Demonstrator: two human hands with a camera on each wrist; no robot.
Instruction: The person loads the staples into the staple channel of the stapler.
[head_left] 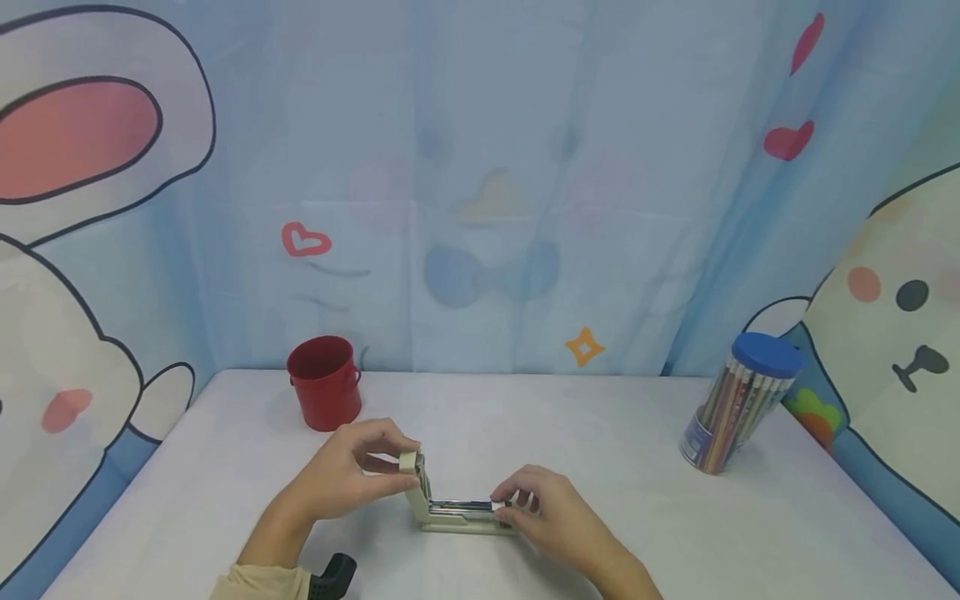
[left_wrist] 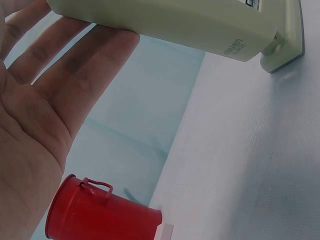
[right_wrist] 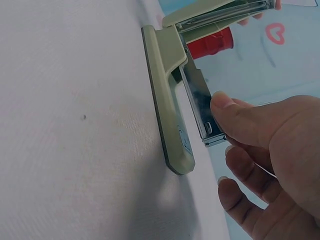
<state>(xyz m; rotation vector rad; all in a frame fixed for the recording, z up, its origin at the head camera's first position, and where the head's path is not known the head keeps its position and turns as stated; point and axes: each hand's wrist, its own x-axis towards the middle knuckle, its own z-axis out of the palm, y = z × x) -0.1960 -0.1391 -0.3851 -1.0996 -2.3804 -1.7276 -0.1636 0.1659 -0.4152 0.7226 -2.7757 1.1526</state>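
A pale green stapler point(head_left: 465, 525) is spread wide on the white table, its top cover point(left_wrist: 165, 22) swung up steeply at the hinge. My left hand point(head_left: 345, 471) grips the free end of that cover between thumb and fingers. At the other end, my right hand point(head_left: 551, 512) pinches the tip of the metal staple magazine point(right_wrist: 200, 97) between thumb and forefinger. In the right wrist view the magazine stands raised at an angle from the base point(right_wrist: 167, 115), which rests on the table.
Behind my left hand stands a red bucket point(head_left: 326, 387) with small side handles. A clear tube of pencils point(head_left: 731, 417) with a blue lid is at the right. A blue cartoon-print curtain point(head_left: 487, 125) hangs along the table's back edge.
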